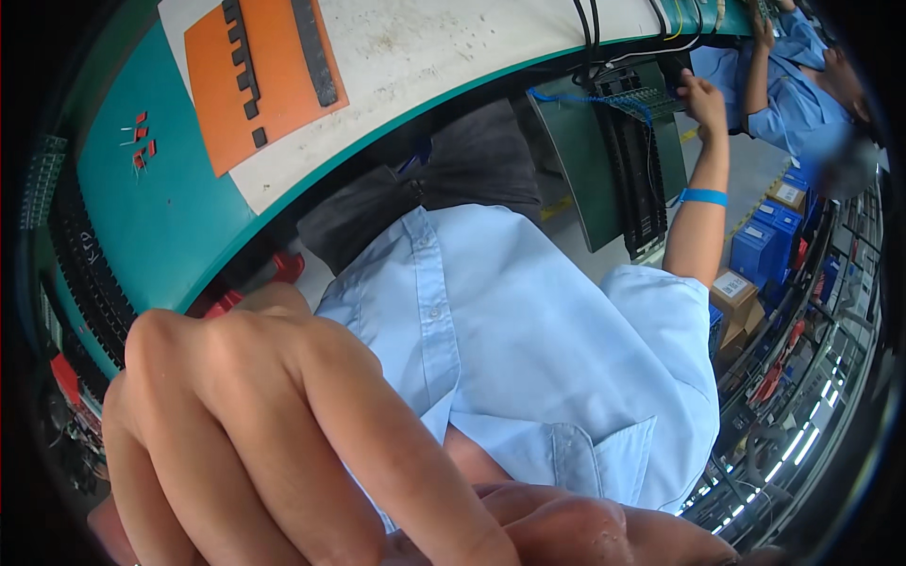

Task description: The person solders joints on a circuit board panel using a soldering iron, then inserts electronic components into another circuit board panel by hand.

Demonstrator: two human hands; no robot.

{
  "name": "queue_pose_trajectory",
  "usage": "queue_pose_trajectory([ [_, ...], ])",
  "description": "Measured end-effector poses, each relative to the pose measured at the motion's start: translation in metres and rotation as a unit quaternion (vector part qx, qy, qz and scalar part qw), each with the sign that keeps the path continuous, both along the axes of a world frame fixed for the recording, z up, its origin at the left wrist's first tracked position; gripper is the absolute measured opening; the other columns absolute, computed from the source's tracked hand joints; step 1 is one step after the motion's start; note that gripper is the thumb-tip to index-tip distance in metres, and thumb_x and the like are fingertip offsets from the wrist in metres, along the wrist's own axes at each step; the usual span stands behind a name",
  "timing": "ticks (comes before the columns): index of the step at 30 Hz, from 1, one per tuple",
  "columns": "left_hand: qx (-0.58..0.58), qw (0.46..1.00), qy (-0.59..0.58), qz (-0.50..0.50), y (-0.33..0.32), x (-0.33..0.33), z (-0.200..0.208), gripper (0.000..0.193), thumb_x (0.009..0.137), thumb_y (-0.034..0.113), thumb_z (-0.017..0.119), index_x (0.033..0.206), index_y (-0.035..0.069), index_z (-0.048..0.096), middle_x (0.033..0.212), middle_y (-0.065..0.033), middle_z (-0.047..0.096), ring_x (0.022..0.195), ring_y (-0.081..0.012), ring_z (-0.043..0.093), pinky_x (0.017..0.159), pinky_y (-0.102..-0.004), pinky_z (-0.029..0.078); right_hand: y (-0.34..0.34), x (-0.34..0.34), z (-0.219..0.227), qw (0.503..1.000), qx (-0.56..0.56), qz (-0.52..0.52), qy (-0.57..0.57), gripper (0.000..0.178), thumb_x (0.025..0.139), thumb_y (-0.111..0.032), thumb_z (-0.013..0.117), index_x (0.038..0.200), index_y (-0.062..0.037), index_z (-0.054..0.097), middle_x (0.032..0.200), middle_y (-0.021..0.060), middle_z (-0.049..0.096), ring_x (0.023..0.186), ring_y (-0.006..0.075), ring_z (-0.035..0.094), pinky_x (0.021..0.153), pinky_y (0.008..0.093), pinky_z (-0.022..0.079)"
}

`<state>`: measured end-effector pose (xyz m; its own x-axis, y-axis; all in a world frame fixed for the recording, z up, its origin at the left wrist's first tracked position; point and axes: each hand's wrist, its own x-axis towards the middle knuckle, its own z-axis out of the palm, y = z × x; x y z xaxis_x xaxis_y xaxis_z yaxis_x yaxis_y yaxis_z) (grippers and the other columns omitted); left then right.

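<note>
Two hands crowd the lower edge, very close to the lens. The left hand (255, 424) has its fingers (377, 443) bent together in a loose clench, and I cannot tell whether anything sits inside them. The right hand (585, 533) shows only its knuckles at the bottom rim, so its grip cannot be told either. Both lie against a light-blue shirt (528, 349) that fills the middle, with dark trousers (472, 160) beyond it. From the shirt's short sleeve a bare arm (698, 236) with a blue wristband (704, 196) goes up, its hand (703, 99) at the top of a black terminal strip (637, 179) mounted on a dark green panel (576, 170). Across the top curves the bench (425, 47), white and scuffed with a teal edge. It carries an orange mat (283, 113) with black toothed strips (313, 52) laid on it. Left of that is a teal surface (160, 217) with a few small red pieces (142, 141). Another person in blue (793, 104) works at the top right corner. Grey floor (755, 170) shows to the right, with blue boxes (760, 245) and a cardboard box (736, 292) stacked beside metal racks (802, 396) dotted with small lights.
</note>
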<state>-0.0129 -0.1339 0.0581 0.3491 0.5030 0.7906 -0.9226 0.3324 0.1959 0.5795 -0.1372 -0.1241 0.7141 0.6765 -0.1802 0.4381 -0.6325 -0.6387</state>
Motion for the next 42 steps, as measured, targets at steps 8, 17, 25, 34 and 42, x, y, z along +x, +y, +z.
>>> queue_pose_trajectory([
  [8, -0.001, 1.0, 0.001, 0.018, -0.02, -0.001, 0.005, 0.048, 0.103, 0.022, 0.054, 0.057, 0.01, 0.057, 0.055, -0.0066, 0.061, 0.042, -0.0161, 0.057, 0.07, -0.0359, 0.064, 0.004, 0.029, -0.057, 0.969, -0.13, -0.016, -0.211, 0.055, 0.09, -0.055, 0.072, 0.099, -0.0009, 0.073, 0.078, 0.0093, 0.069, 0.06, 0.0184, 0.057, 0.056, 0.028, 0.046],
  [17, 0.012, 0.999, -0.016, -0.045, -0.007, 0.025, 0.006, 0.05, 0.102, 0.018, 0.053, 0.053, 0.01, 0.057, 0.056, -0.0069, 0.063, 0.04, -0.0161, 0.057, 0.067, -0.0333, 0.064, 0.007, -0.001, -0.05, 0.97, 0.133, -0.162, -0.126, 0.058, 0.09, -0.054, 0.069, 0.101, 0.0026, 0.071, 0.081, 0.0129, 0.071, 0.071, 0.0245, 0.063, 0.065, 0.0338, 0.053],
  [25, 0.039, 0.933, 0.33, 0.137, -0.004, 0.072, -0.097, 0.055, 0.109, 0.056, 0.033, 0.091, 0.012, 0.062, 0.075, -0.0034, 0.059, 0.067, -0.0204, 0.063, 0.095, -0.0465, 0.05, 0.07, -0.07, 0.066, 0.829, 0.47, -0.234, 0.191, 0.032, 0.1, -0.039, 0.055, 0.093, -0.008, 0.061, 0.068, 0.0068, 0.058, 0.056, 0.0172, 0.051, 0.049, 0.0285, 0.04],
  [34, 0.092, 0.748, 0.637, 0.161, -0.019, 0.123, -0.185, 0.022, 0.1, 0.017, 0.065, 0.116, 0.002, 0.062, 0.096, -0.0077, 0.067, 0.087, -0.016, 0.063, 0.072, -0.0271, 0.049, 0.066, 0.018, 0.144, 0.654, 0.679, -0.024, 0.334, 0.021, 0.101, -0.024, 0.046, 0.082, -0.0155, 0.05, 0.063, -0.0012, 0.046, 0.048, 0.0115, 0.036, 0.042, 0.0261, 0.027],
  [42, 0.149, 0.716, 0.669, 0.134, -0.025, 0.132, -0.213, 0.036, 0.099, 0.016, 0.067, 0.131, 0.001, 0.06, 0.106, -0.0108, 0.07, 0.092, -0.0202, 0.067, 0.074, -0.0308, 0.052, 0.082, -0.051, 0.167, 0.592, 0.732, 0.016, 0.338, 0.026, 0.103, -0.023, 0.044, 0.078, -0.0175, 0.048, 0.061, -0.0034, 0.043, 0.046, 0.0106, 0.034, 0.04, 0.0265, 0.025],
])
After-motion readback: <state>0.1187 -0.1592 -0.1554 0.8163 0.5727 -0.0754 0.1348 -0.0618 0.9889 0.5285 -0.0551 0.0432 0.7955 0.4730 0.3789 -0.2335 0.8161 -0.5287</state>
